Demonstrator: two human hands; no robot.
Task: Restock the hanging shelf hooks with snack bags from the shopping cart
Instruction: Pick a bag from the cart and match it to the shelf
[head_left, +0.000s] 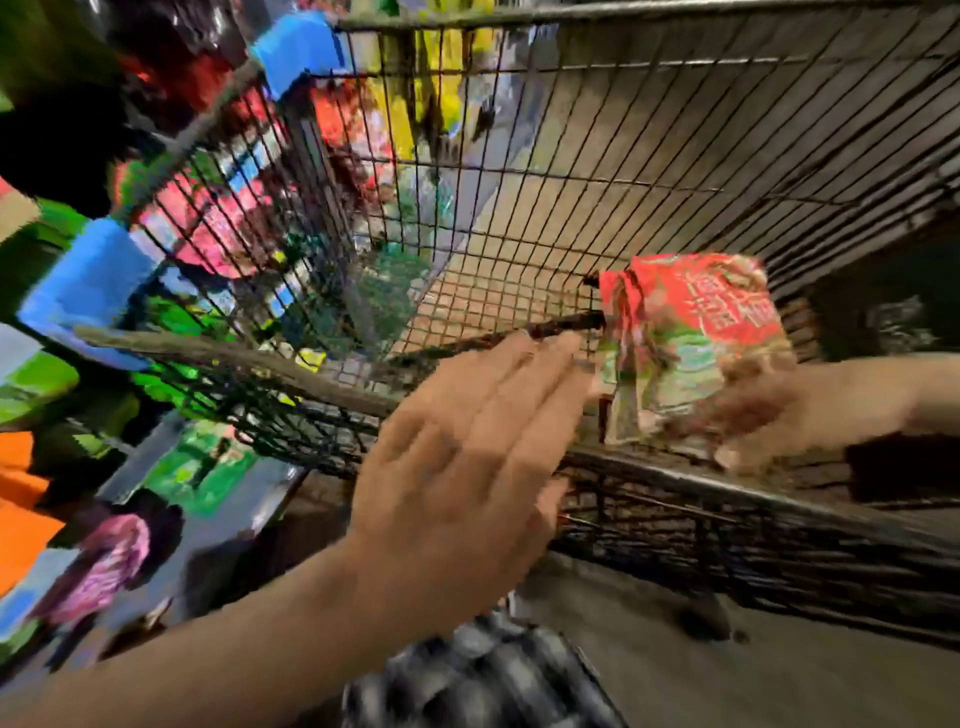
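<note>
Item: snack bags (696, 332), red above and green below, with large pale lettering. We see more than one pressed together, but blur hides the count. Location: right of centre in the frame, raised just above the near rim of the shopping cart (727, 483), whose wire basket otherwise shows mostly bare mesh. Holder: the right hand (763, 415), entering from the right edge, with its fingers curled around the bunch's lower right corner. Orientation: the long axis stands roughly upright, leaning a little, with the red tops uppermost. Second hand: the left hand (467, 447), mid-frame, is flat and holds nothing, its fingers straight and together and pointing right towards the bags' left edge. The tips come very near that edge, and we cannot tell whether they touch. Governing relation: the bags lie directly right of the left fingertips, and the left hand is the one on the shelf side. Shelving: blurred hanging packets (208, 228) fill the left of the frame beyond the cart's wire wall, and no hooks can be made out. We judge a hand-over or a separating of one bag comes next.
</note>
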